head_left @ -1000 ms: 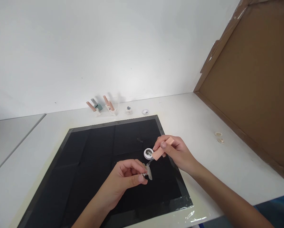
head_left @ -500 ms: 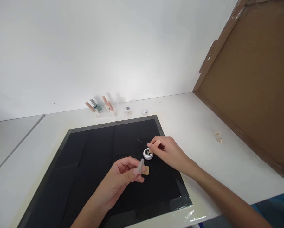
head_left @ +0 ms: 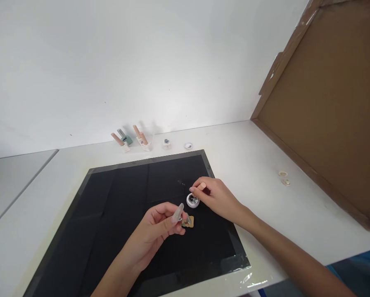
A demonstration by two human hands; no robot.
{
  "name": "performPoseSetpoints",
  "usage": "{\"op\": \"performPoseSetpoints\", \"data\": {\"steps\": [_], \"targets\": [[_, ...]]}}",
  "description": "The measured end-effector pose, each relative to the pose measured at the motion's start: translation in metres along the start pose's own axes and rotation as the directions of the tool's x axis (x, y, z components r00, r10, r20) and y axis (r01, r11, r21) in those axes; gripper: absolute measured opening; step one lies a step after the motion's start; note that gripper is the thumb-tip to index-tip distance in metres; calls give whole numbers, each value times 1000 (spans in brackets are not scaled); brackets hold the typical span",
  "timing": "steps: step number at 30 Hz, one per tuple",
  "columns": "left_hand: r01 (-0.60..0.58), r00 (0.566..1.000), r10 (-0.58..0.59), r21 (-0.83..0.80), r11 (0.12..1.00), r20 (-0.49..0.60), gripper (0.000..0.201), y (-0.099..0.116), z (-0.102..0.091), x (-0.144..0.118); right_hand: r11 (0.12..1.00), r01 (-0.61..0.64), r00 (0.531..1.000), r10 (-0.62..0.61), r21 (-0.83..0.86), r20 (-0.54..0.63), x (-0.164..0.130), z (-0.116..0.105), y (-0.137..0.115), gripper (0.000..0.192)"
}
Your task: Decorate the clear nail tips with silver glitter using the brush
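The small round white pot [head_left: 193, 201] with dark glittery contents sits on the black mat [head_left: 119, 206], right of the mat's middle and a little toward its near edge. The right hand [head_left: 214, 196] is closed in a pinch on a short peach-coloured stick [head_left: 201, 186], its lower end down at the pot's rim; whether the tip touches the contents cannot be told. Just near-left of the pot, the left hand [head_left: 160, 231] grips a clear, pale grey artificial nail tip [head_left: 177, 213] between thumb and fingers, holding it tilted above a small tan pad [head_left: 189, 222] that lies on the mat.

To do this pick-up well, I judge the stick should go in lightly and straight down so the pot does not slide or tip, and take only a little. The nail tip should be held steady, its upper face turned toward the stick, close to the pot so the carry is short.

At the far edge of the white surface [head_left: 250, 165] stand several small display holders [head_left: 132, 140] with pink and teal tips. A brown cardboard panel [head_left: 327, 107] leans at the right.
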State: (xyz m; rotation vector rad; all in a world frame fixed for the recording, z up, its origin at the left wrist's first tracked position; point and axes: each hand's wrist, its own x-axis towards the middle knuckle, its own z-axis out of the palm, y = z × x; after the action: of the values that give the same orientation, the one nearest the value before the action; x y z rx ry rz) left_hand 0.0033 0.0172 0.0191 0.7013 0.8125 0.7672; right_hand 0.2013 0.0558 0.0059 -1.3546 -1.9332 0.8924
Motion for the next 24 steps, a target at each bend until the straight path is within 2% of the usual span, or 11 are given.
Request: {"op": "performPoseSetpoints", "data": {"steps": [10, 18, 24], "targets": [[5, 1000, -5, 8, 1000, 5, 8, -1, -2, 1, 997, 0, 1000, 0, 82, -10, 2, 1, -1, 27], [11, 1000, -11, 17, 1000, 2, 9, -1, -3, 1, 996, -26, 999, 24, 88, 25, 1, 2, -1, 27], [15, 1000, -14, 24, 1000, -7, 9, 0, -2, 1, 986, -35, 998, 26, 161, 57, 0, 2, -1, 33]]}}
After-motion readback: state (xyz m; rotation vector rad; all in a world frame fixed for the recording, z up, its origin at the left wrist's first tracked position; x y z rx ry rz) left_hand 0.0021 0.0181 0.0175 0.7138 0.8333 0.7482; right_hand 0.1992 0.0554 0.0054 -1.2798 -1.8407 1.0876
